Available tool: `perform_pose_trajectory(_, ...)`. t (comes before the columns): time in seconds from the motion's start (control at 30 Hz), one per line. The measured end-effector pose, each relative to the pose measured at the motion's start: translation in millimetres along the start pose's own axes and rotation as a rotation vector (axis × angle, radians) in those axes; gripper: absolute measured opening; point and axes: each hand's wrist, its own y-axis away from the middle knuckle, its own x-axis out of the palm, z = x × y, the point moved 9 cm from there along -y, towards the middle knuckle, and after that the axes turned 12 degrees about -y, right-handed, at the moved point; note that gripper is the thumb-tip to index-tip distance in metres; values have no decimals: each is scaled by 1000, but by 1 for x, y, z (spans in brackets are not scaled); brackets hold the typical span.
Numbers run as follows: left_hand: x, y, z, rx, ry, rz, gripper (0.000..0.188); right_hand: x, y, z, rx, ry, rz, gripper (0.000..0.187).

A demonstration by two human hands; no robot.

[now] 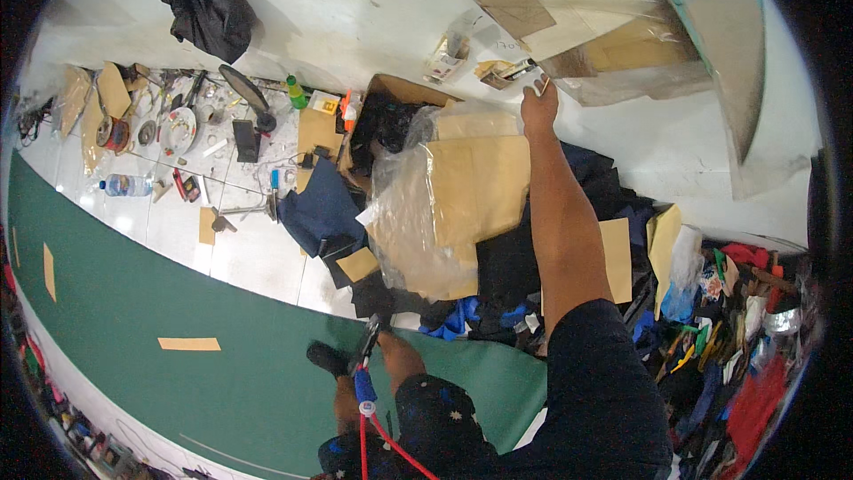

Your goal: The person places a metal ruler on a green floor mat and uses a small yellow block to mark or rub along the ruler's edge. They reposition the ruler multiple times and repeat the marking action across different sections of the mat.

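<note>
A: What is the right hand [539,105] doing?

B: It is reaching up and away at the end of a nearly straight forearm [573,222]. Its fingers are curling at the right end of a cluster of small items [505,74] sitting against the white wall [711,191]. I'm not able to tell whether they are gripping one or only touching.

A: And the left hand?

B: It is lying outside the view, so I'm not able to tell its state.

A: Where is room opening up?

B: The green sheet [284,347] is spreading at lower left, with tan strips [188,344] lying on it, its curved edge bordering the white tiles [240,253].

A: What is crowding the arm?

B: Plastic-covered sheets [613,22] are hanging above and right of the hand. Brown paper [475,182] is lying left of the forearm, with an open cardboard box [362,116] standing beyond it. Mixed scraps [702,342] are heaping up at far right.
</note>
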Motion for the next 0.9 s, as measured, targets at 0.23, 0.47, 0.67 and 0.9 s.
perform_pose_trajectory(0.23, -15, 9, -25, -216, 239, -127, 28, 51, -6, -12, -132, 27, 43, 21)
perform_pose_trajectory(0.47, 6, 13, -62, -162, 506, -66, 33, -21, -26, -103, -135, 218, -58, 17)
perform_pose_trajectory(0.67, 11, 31, -35, -218, 359, -69, 39, 48, 16, 17, -260, 262, 56, 42)
perform_pose_trajectory(0.9, -2, 32, -41, -232, 241, -74, 43, 62, -10, 11, -58, 581, 126, 53)
